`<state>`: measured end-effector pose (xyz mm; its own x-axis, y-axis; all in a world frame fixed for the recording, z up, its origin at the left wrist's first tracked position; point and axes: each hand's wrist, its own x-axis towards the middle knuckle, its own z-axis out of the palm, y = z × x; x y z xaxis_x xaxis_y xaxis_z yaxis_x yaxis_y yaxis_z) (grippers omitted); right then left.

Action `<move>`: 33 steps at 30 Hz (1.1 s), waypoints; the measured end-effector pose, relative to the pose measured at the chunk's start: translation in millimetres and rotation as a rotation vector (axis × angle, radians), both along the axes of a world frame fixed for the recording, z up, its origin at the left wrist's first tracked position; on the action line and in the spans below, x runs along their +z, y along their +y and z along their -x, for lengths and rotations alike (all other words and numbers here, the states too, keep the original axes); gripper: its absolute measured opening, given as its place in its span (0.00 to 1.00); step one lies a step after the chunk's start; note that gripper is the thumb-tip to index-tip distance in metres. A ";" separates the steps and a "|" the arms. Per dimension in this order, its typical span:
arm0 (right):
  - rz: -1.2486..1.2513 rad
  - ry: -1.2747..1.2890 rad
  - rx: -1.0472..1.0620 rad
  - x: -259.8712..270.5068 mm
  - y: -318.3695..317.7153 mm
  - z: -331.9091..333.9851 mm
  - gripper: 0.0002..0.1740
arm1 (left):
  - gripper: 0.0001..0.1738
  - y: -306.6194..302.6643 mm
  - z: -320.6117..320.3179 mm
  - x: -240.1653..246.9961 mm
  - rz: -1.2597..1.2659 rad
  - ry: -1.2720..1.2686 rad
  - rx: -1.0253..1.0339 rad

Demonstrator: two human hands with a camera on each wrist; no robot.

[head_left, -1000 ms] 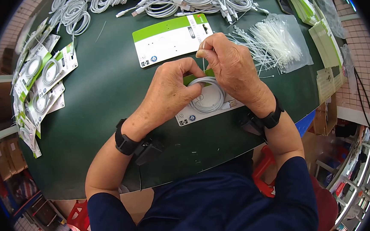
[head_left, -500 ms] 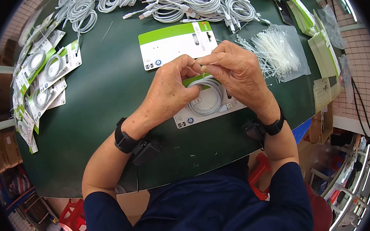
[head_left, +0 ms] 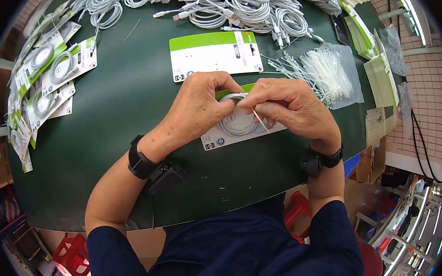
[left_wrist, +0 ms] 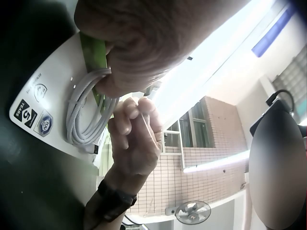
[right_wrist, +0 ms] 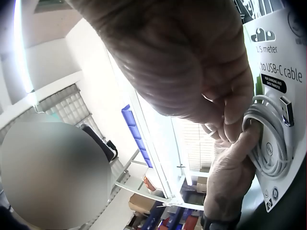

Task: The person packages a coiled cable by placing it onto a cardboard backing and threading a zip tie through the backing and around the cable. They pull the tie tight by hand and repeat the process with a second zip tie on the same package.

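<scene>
A coiled white USB cable point(head_left: 224, 128) lies on a white and green printed card point(head_left: 212, 141) in front of the person; the print in the right wrist view reads USB-C cable. My left hand point(head_left: 191, 109) grips the coil and the card at their upper left, its thumb inside the ring of cable. Just to the right, my right hand point(head_left: 300, 104) pinches a thin white cable tie point(head_left: 261, 122) between thumb and fingers over the coil. The tie slants down toward the card's front edge. Behind the fingers, the coil's right side is partly hidden.
A second card point(head_left: 215, 56) lies flat behind the hands. Loose cable ties point(head_left: 327, 76) spill from a clear bag at right. Coiled cables point(head_left: 242, 5) heap at the back. Carded cables point(head_left: 62, 67) overlap at left, and stacked cards point(head_left: 381, 80) line the right edge.
My right hand has come down from the card's top edge to over the coil, bringing the tie's end toward the front. My left hand keeps its grip on the coil and card.
</scene>
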<state>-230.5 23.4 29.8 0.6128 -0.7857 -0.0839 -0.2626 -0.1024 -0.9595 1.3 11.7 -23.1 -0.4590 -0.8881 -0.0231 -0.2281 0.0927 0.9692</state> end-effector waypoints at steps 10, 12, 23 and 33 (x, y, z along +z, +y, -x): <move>0.157 0.023 -0.137 2.2 14.2 -11.6 0.12 | 0.09 -4.0 -4.1 2.9 -0.005 0.016 0.014; 0.144 0.049 -0.178 3.7 14.6 -11.5 0.12 | 0.09 -4.3 -3.9 0.9 0.006 0.030 0.012; 0.256 0.084 -0.228 -0.7 15.3 -15.2 0.13 | 0.09 -5.4 -5.6 2.0 -0.012 0.009 -0.017; 0.886 0.064 -0.275 -15.3 7.6 -23.1 0.16 | 0.11 -10.5 -12.5 14.7 -0.068 0.050 -0.013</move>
<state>-207.4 31.1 14.5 0.4107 -0.6958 0.5893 -0.4358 -0.7175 -0.5434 13.8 1.2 -8.4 -0.4723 -0.8794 -0.0597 -0.1787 0.0292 0.9835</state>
